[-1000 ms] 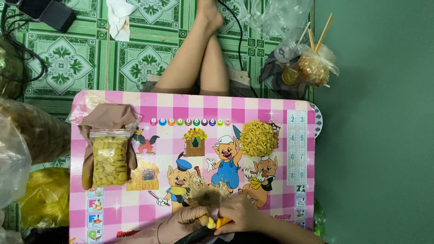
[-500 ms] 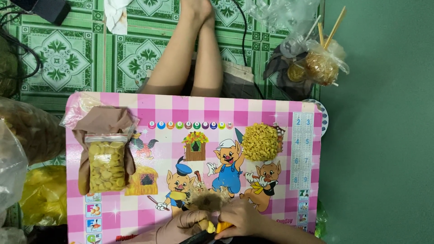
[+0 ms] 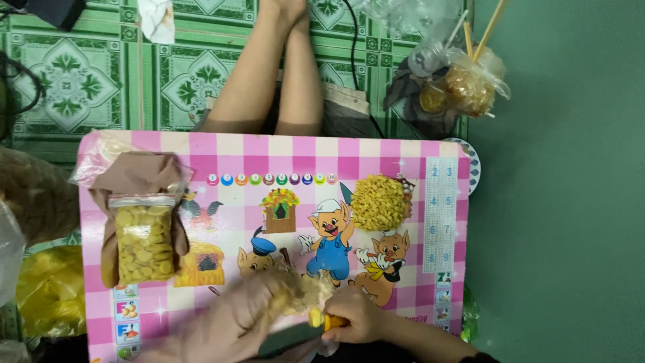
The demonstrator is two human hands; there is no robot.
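Right grip point(image 3: 356, 316) pinches an orange-handled tool point(image 3: 332, 321); left hand point(image 3: 248, 316) blurred, grip untellable, near clear packet point(image 3: 143, 242).

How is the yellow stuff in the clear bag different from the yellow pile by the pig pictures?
The yellow pieces in the clear bag are sealed inside plastic; the loose yellow pile lies bare on the pink checked table. The bag's pieces look flat and roundish; the pile looks like thin tangled strips. The bag rests on brown wrapping; the pile does not. Both are yellow and untouched by either hand.
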